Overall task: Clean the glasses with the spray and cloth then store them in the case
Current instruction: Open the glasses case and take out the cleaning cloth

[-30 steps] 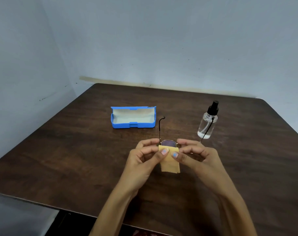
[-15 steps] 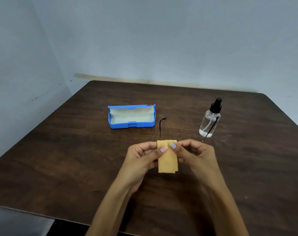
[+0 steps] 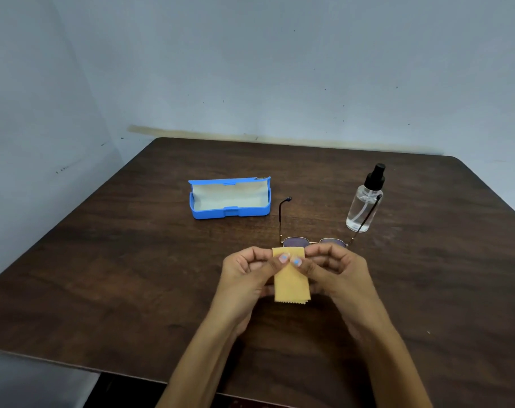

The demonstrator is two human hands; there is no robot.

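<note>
— Two hands on one pair of glasses (image 3: 315, 242); why both?
— One steadies, one wipes, I'd judge. The glasses are held up just above the table (image 3: 132, 260), near the middle, lenses facing the person and the temples unfolded, pointing away. That leaves both lens faces reachable.
— And the cloth (image 3: 291, 278)?
— Folded over the left lens, its loose end hanging down toward the person. The left hand (image 3: 247, 275) has its grip closed on the cloth, thumb in front and fingers behind, so the lens sits pinched between layers. The right hand (image 3: 335, 269) pinches at the bridge and the cloth's edge; its grip is narrow, holding frame and fabric together.
— So the wiping step?
— It looks so; only the left lens is covered, the right one shows bare.
— The spray bottle (image 3: 365, 201)?
— Upright, far right, well apart from the hands, with one temple tip crossing in front of it.
— And the case (image 3: 229, 198)?
— Far left, lid open, pale lining up; presumably ready to receive the glasses.
</note>
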